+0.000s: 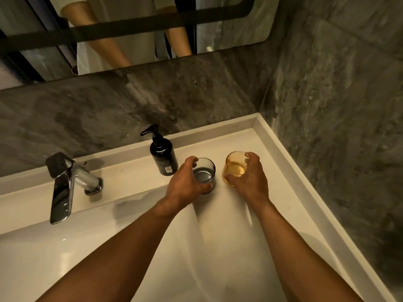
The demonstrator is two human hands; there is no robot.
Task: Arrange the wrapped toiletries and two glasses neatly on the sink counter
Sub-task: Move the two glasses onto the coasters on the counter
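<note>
A grey tinted glass [205,173] stands upright on the white sink counter [250,140], and my left hand [186,182] is wrapped around its left side and base. Just to its right, an amber glass [234,165] is gripped by my right hand [249,177], fingers over the rim and thumb near the bottom. The two glasses sit side by side, a small gap apart, towards the back right of the counter. No wrapped toiletries are in view.
A black pump bottle [163,156] stands left of the grey glass, close to my left hand. A chrome faucet [65,184] is further left over the basin [65,258]. Grey marble walls close the back and right, with a mirror [130,29] above.
</note>
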